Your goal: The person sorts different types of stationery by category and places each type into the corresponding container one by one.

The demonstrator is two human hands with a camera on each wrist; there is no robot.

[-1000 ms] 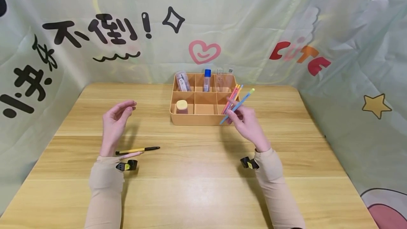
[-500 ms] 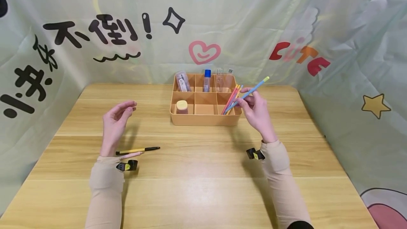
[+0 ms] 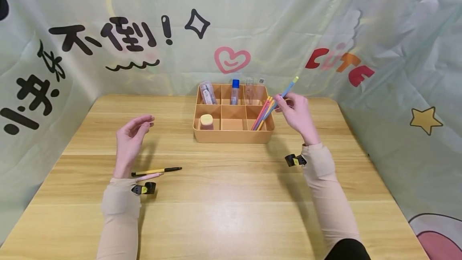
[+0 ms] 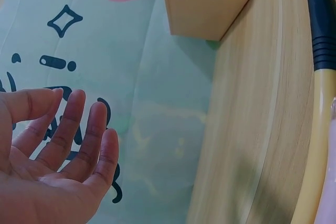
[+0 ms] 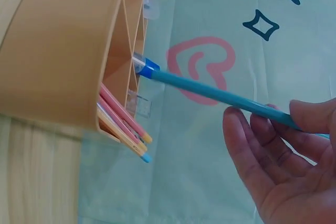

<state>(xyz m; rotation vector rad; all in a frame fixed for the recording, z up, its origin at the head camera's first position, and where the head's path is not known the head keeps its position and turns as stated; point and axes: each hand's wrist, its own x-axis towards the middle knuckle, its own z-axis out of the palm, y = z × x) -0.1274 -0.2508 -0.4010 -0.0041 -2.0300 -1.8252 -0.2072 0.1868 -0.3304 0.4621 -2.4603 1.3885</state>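
Observation:
My right hand (image 3: 296, 111) pinches a blue pencil (image 3: 286, 90) with a yellow-green end between thumb and fingers. The pencil slants, its lower end over the front right compartment of a tan organizer (image 3: 231, 136). Whether that end touches the compartment is unclear. Several pink and orange pencils (image 5: 123, 116) lean in that same compartment. My left hand (image 3: 132, 137) is raised at the left with relaxed fingers and holds nothing. Below it on the table lie a yellow pen (image 3: 155, 170) with black ends and a pink pen (image 3: 149, 176), partly hidden by the sleeve.
In other compartments stand a jar with a cream lid (image 3: 206, 120), a blue-capped tube (image 3: 235, 91), a clear packet (image 3: 207, 92) and clear items (image 3: 250, 91). The wooden table (image 3: 223, 196) meets a printed cloth (image 3: 274, 23) behind the organizer and at both sides.
My right hand has moved right and up, away from the organizer's front, with the blue pencil, which now stands steeper over the front right compartment. The left hand has stayed in place.

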